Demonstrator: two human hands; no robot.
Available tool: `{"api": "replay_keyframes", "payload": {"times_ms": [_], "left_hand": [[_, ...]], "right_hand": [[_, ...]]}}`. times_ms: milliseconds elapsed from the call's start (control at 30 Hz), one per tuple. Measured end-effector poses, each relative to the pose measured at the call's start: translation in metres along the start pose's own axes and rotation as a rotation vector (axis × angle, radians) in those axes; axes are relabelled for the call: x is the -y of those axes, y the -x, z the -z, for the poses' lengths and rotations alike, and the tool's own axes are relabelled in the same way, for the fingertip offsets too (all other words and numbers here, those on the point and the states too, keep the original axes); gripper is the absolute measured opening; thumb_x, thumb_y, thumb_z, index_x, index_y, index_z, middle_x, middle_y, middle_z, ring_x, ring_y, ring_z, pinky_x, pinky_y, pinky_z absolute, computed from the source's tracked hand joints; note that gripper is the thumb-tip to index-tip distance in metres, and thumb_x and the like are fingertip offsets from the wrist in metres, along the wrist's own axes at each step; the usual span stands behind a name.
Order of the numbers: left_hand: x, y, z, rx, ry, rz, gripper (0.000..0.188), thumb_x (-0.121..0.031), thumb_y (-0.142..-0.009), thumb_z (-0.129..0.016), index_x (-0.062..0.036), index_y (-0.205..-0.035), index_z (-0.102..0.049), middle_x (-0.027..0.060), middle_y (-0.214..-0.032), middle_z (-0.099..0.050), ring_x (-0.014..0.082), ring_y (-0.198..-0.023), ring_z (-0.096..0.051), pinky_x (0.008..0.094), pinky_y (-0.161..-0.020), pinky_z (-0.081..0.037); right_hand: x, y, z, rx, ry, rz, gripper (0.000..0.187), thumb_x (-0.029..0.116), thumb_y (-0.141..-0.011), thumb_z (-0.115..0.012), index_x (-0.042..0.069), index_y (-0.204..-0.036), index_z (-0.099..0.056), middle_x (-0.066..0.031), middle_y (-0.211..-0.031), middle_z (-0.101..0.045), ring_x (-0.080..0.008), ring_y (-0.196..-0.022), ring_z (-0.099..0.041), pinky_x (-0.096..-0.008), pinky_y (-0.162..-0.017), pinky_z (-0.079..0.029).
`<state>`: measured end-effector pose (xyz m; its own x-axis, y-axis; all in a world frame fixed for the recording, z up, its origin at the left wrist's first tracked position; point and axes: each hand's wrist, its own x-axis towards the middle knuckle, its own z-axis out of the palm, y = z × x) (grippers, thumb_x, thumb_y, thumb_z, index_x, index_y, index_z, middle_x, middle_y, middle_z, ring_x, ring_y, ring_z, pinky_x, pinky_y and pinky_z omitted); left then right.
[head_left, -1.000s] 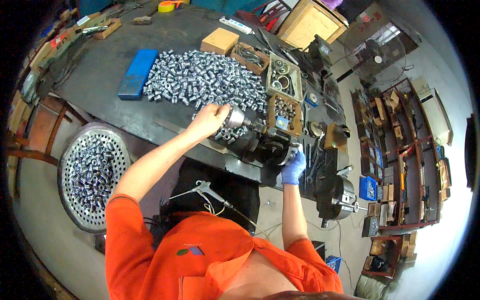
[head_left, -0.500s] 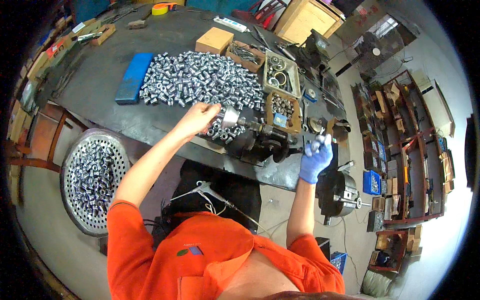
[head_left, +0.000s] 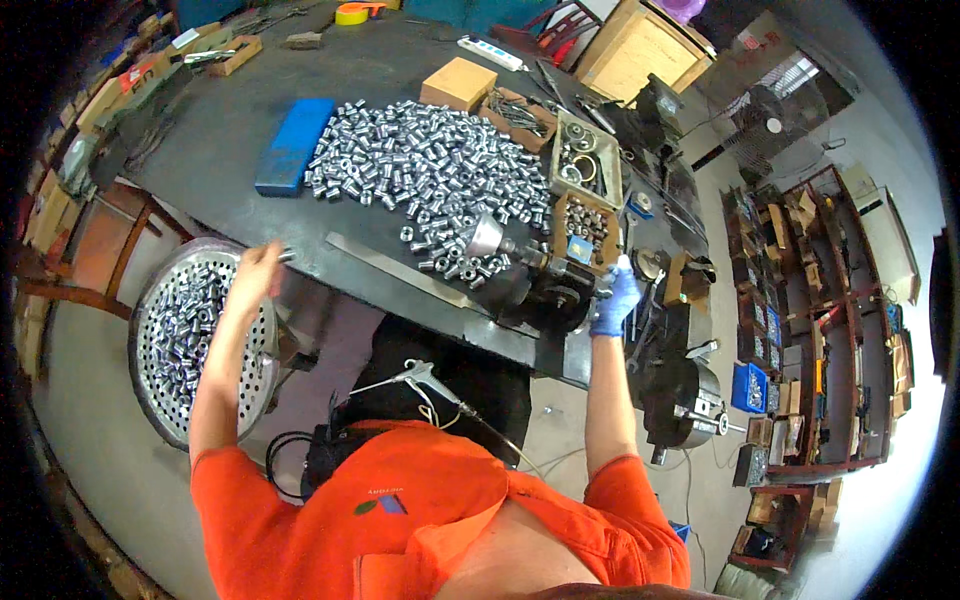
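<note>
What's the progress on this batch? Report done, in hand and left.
Done: a layer of metal parts lies in the perforated basket. In hand: the left hand holds one part over the basket; the gloved right hand rests at the small machine. Left: the large pile on the bench, clearly bigger than the basket's load.

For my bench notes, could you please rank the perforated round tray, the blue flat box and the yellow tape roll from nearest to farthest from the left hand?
1. Perforated round tray, just below the left hand.
2. Blue flat box, up on the bench.
3. Yellow tape roll, at the far edge.
</note>
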<state>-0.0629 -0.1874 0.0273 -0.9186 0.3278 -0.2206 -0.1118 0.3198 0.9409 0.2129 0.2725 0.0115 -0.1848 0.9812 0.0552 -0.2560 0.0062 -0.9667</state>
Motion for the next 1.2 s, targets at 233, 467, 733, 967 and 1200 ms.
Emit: {"api": "replay_keyframes", "payload": {"times_ms": [233,467,733,967,1200], "left_hand": [[0.083,0.048,0.132,-0.553,-0.856,-0.176,0.031,-0.029,-0.084,-0.051,0.0016,-0.079,-0.055,0.0239,-0.065,-0.053,0.0369,-0.06,-0.055,0.0446,-0.059,-0.042],[0.053,0.047,0.118,-0.655,-1.154,-0.233,0.031,-0.017,-0.079,-0.059,-0.0044,-0.107,-0.056,0.017,-0.104,-0.06,0.0319,-0.095,-0.057,0.04,-0.078,-0.046],[-0.046,-0.024,-0.119,0.027,-0.722,-0.456,0.04,-0.045,-0.079,-0.057,-0.0063,-0.089,-0.062,0.0167,-0.079,-0.063,0.0326,-0.08,-0.061,0.0431,-0.068,-0.047],[-0.034,-0.054,-0.165,0.125,-0.863,-0.642,0.015,-0.02,-0.076,-0.058,-0.0049,-0.079,-0.056,0.016,-0.077,-0.062,0.0343,-0.075,-0.06,0.0456,-0.064,-0.046],[-0.019,-0.061,-0.148,0.081,-0.967,-0.954,0.014,-0.011,-0.067,-0.058,-0.0083,-0.081,-0.057,0.0111,-0.066,-0.058,0.0324,-0.068,-0.059,0.044,-0.057,-0.047]], "right_hand": [[0.077,0.035,-0.004,0.203,-0.457,0.064,0.015,0.02,-0.088,-0.055,0.006,-0.082,-0.054,0.0009,-0.063,-0.053,-0.0024,-0.045,-0.042,-0.0184,-0.034,-0.03],[0.072,0.097,0.037,0.257,-0.413,0.081,0.023,0.025,-0.087,-0.054,0.003,-0.079,-0.055,0.0016,-0.054,-0.044,-0.0041,-0.043,-0.037,-0.0187,-0.036,-0.029],[0.0,0.085,0.047,0.102,-0.33,-0.146,0.023,0.026,-0.086,-0.058,0.006,-0.075,-0.053,0.0014,-0.056,-0.047,-0.0054,-0.043,-0.04,-0.018,-0.035,-0.029],[0.006,0.087,0.036,0.067,-0.318,-0.146,0.025,0.026,-0.085,-0.059,0.006,-0.072,-0.052,0.0008,-0.055,-0.045,-0.0077,-0.044,-0.04,-0.0192,-0.037,-0.028],[-0.001,0.086,0.04,0.046,-0.307,-0.154,0.026,0.027,-0.085,-0.059,0.005,-0.074,-0.054,0.0015,-0.055,-0.046,-0.0063,-0.044,-0.04,-0.0184,-0.038,-0.028]]}}
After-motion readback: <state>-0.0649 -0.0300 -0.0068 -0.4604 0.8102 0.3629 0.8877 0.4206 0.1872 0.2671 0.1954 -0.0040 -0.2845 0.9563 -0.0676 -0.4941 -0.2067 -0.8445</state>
